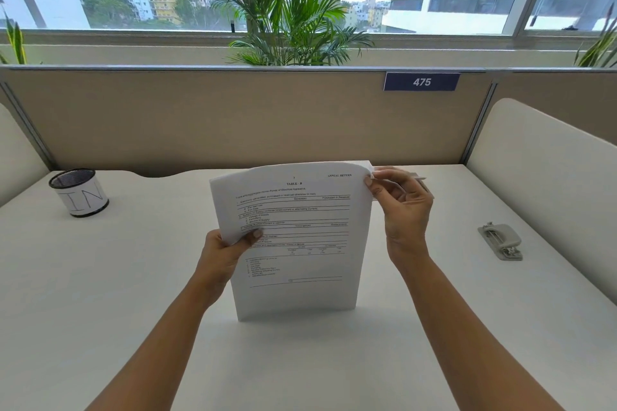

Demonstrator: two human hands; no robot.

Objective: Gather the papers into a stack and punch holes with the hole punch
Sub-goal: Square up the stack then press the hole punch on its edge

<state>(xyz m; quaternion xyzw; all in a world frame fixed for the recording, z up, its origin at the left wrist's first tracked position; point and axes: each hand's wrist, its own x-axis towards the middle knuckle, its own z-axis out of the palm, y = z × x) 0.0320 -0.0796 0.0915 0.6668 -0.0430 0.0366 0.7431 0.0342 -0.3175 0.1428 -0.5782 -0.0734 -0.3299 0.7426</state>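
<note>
The left hand grips the left edge of a thin stack of white printed papers, thumb laid across the front sheet and fingers curled behind. The right hand pinches the top right corner between thumb and fingertips. The two hands are set apart, one at each side of the sheets, and both are clamped on them. The papers stand upright in the middle of the white desk, their bottom edge on or just above its surface, and their top bows slightly toward the camera. They look light and floppy, and the loose sheets would likely slide over one another. A grip on both side edges, tapping the bottom edge on the desk, should square them. After that, a firm pinch close to the edge to be punched would likely keep them aligned. A small grey metal hole punch lies on the desk well to the right, untouched. A black mesh pen cup with a white paper label stands at the far left. Behind the desk are a beige partition with a blue number plate, and a green palm by the window.
</note>
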